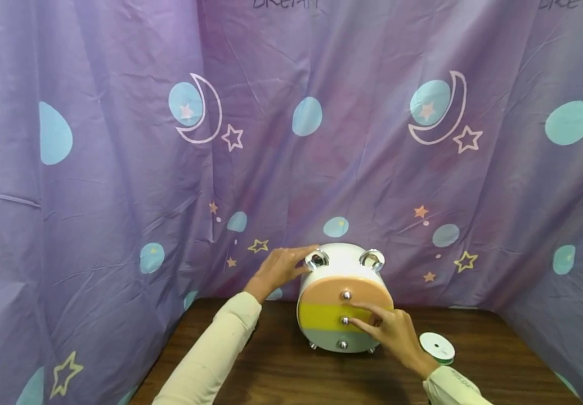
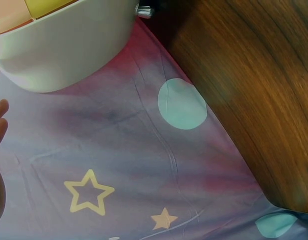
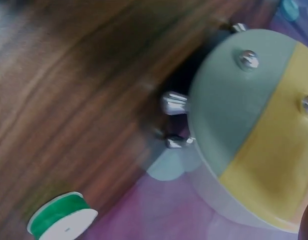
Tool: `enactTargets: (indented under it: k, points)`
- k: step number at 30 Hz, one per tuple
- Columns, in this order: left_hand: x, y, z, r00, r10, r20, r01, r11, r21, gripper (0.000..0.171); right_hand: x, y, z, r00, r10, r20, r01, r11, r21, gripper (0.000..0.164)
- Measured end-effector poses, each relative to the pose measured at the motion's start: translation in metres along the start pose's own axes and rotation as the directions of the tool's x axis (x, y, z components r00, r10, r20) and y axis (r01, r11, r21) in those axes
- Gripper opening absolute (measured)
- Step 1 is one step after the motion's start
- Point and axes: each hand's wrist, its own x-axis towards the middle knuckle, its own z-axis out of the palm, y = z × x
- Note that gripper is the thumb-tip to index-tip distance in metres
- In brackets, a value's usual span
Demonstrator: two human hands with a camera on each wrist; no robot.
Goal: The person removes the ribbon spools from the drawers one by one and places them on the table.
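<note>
A small round drawer box [image 1: 322, 315] stands on the table, its front banded in orange, yellow and grey-green drawers with metal knobs. My left hand [image 1: 282, 267] is at its upper left, fingers and thumb around the left chrome ring [image 1: 317, 259]; in the left wrist view only a few fingers [image 2: 0, 132] show at the edge. In front of the yellow drawer is my right hand [image 1: 395, 334], thumb tip right at the middle knob [image 1: 345, 320]. Its index finger is extended just above, spread from the thumb. Most of that hand is outside the right wrist view.
A ribbon spool [image 1: 436, 346] with white sides and a green band lies on the brown wooden table [image 1: 281, 377], right of the box. Behind and at both sides hangs a purple curtain [image 1: 271, 180] with moons and stars, close to the box's back.
</note>
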Motion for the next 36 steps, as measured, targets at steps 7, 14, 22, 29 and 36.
enactTargets:
  k: [7,14,22,29,36]
  points:
    - [0.000,-0.003,0.003,1.000,0.015,-0.024,-0.015,1.000,0.005,0.067,-0.014,0.006,0.014,1.000,0.007,0.004,-0.007,0.998,-0.068,0.043]
    - [-0.002,-0.001,0.001,1.000,-0.008,0.005,0.008,1.000,0.010,0.066,-0.020,0.009,0.022,1.000,0.007,0.001,-0.007,0.996,-0.091,0.046]
    - [0.000,0.000,0.001,1.000,-0.018,0.015,0.017,0.999,0.031,0.066,-0.021,0.007,0.030,1.000,0.017,0.022,-0.016,0.998,-0.060,0.045]
    - [0.000,0.001,0.002,0.999,-0.026,0.041,0.026,1.000,0.016,0.065,-0.025,0.004,0.035,0.999,0.042,0.028,-0.040,0.998,-0.044,0.041]
    - [0.001,0.002,0.000,0.998,-0.047,0.051,0.045,0.999,0.027,0.065,-0.023,0.005,0.042,0.999,0.043,-0.002,-0.043,0.997,-0.066,0.034]
